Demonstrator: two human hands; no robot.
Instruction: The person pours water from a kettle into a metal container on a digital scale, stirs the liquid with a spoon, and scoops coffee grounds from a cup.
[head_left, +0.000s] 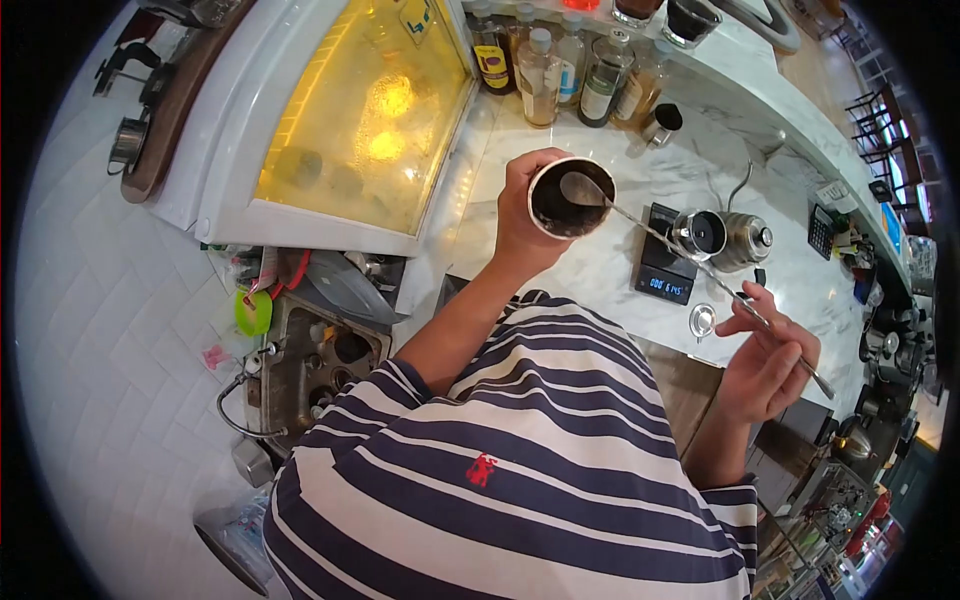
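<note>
My left hand (pixel 525 232) is wrapped round a white cup (pixel 570 238), tilted so that its mouth faces me. Dark brown contents show inside it. My right hand (pixel 768 368) grips a long-handled bar spoon (pixel 690 256) near the far end of its thin handle. The spoon's bowl rests in or just over the cup's mouth; I cannot tell whether it touches the contents. Beyond the spoon, a small metal pitcher (pixel 699 234) stands on a black digital scale (pixel 664 286) with a lit blue display.
A gooseneck kettle (pixel 747 240) stands beside the scale. Several bottles (pixel 540 78) line the back of the marble counter (pixel 480 215), near a metal jigger (pixel 662 124). A small strainer (pixel 702 320) lies close to me. At left are a yellow-lit display case (pixel 365 125) and a sink (pixel 290 365).
</note>
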